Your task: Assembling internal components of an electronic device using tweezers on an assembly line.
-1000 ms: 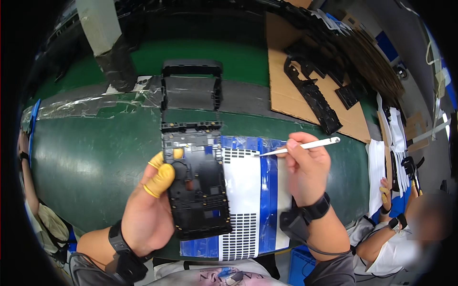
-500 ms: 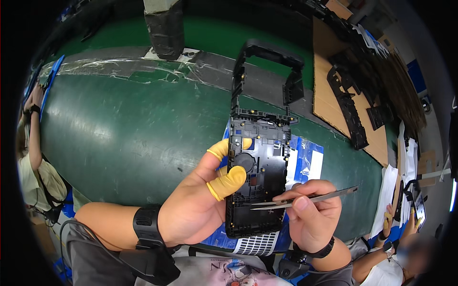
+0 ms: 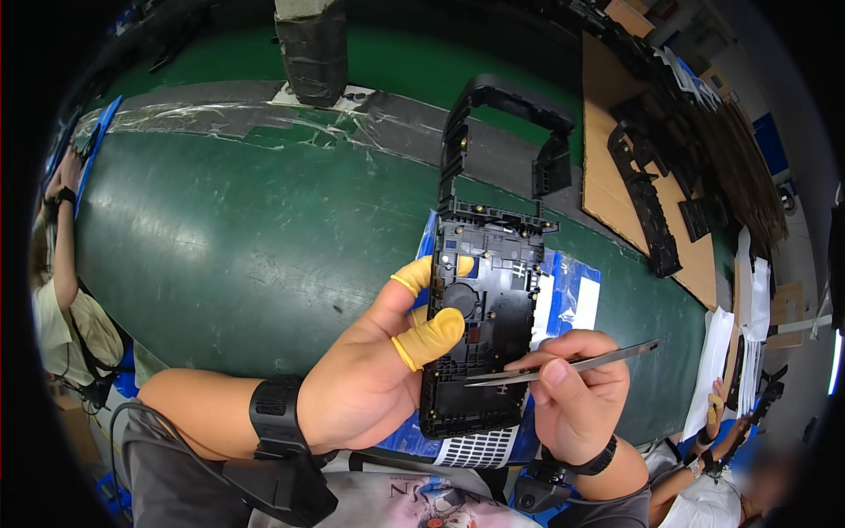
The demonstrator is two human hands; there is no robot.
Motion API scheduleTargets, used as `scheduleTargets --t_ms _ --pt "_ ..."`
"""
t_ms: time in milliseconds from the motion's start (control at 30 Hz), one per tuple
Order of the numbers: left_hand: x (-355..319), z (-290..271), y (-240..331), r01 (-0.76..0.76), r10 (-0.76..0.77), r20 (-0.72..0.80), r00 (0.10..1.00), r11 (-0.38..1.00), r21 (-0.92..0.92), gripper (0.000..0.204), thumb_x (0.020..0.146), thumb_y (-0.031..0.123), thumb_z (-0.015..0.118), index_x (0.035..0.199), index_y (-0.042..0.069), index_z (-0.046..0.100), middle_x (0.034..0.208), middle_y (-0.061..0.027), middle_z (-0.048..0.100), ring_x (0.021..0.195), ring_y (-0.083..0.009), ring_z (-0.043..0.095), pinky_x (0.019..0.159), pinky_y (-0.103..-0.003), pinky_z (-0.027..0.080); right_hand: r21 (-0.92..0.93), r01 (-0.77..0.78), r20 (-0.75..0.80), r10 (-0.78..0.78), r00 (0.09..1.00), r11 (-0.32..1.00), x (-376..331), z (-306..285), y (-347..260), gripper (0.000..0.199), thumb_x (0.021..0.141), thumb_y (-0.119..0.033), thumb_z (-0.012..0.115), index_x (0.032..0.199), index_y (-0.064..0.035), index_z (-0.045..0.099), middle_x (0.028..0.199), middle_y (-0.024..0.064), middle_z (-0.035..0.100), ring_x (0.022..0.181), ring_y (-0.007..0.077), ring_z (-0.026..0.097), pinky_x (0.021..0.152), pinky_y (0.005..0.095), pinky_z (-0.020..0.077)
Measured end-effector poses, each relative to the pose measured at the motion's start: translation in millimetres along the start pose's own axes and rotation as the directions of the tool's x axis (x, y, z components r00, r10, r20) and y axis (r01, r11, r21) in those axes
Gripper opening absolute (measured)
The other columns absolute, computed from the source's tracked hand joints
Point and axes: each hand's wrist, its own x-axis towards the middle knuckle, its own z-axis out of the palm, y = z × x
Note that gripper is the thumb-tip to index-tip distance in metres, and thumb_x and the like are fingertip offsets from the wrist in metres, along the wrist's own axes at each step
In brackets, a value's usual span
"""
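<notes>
Black plastic frame (image 3: pixel 506 304) above green worktop (image 3: pixel 220 246). Left hand (image 3: pixel 361 387): grip pinching frame's left edge, likely keeping inner face open to tweezers (image 3: pixel 607 357). Right hand (image 3: pixel 576 405): grip pinching tweezers slantwise, tips over frame's lower part; contact unclear.

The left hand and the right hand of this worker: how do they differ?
The left hand wears yellow finger covers; the right hand shows bare fingers. The left hand grips a black plastic frame; the right hand holds slim tweezers. Both have black straps at the wrist.
</notes>
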Motion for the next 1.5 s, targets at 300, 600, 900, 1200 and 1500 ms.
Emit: scheduleTargets --t_ms 300,600,900,1200,1500 --pt "0 1 -1 -0.025 0.024 -0.011 1.000 0.996 -0.082 0.047 0.085 0.011 0.048 0.126 0.012 0.026 0.115 -0.0050 0.044 0.103 -0.0149 0.046 0.088 -0.033 0.039 -0.053 -0.010 -0.017 0.009 1.000 0.999 -1 1 0 0.018 0.077 -0.002 0.057 0.093 0.0043 0.051 0.079 0.0157 0.061 0.058 0.0067 0.051 0.052 0.0175 0.0405" --pt "-1 -2 -2 -0.030 0.030 -0.007 1.000 0.996 0.086 0.073 0.067 -0.019 0.045 0.128 0.012 0.019 0.113 -0.0097 0.044 0.105 -0.0170 0.046 0.086 -0.030 0.040 -0.073 -0.004 -0.024 0.002 1.000 0.997 -1 3 3 0.016 0.077 -0.001 0.057 0.091 0.0034 0.052 0.078 0.0133 0.061 0.057 0.0057 0.050 0.052 0.0172 0.0406" --pt "2 0 8 -0.166 0.180 -0.092 0.979 0.975 0.149 0.073 0.061 -0.022 0.041 0.123 0.015 0.030 0.102 -0.0040 0.043 0.091 -0.0134 0.046 0.081 -0.028 0.042 0.007 0.185 -0.286 -0.176 0.942 0.983 35 -22 -11 0.016 0.077 -0.006 0.055 0.090 0.0023 0.051 0.069 0.0110 0.058 0.047 0.0071 0.043 0.044 0.0168 0.0325" --pt "9 -16 23 -0.208 0.238 -0.157 0.959 0.961 0.183 0.041 0.084 0.032 0.044 0.119 0.011 0.035 0.107 -0.0089 0.049 0.092 -0.0184 0.053 0.078 -0.035 0.047 -0.128 0.099 -0.325 -0.136 0.936 0.987 55 -42 10 0.011 0.076 -0.002 0.057 0.086 0.0026 0.054 0.064 0.0066 0.057 0.047 0.0030 0.043 0.041 0.0143 0.0313" --pt "8 -3 15 -0.142 0.197 -0.234 0.952 0.962 0.234 0.047 0.086 0.043 0.036 0.121 0.012 0.033 0.115 -0.0096 0.046 0.102 -0.0210 0.048 0.085 -0.039 0.043 -0.199 0.031 -0.334 -0.097 0.938 0.980 56 -37 10 0.012 0.076 -0.005 0.058 0.086 0.0012 0.055 0.065 0.0079 0.059 0.048 0.0035 0.046 0.042 0.0143 0.0326"
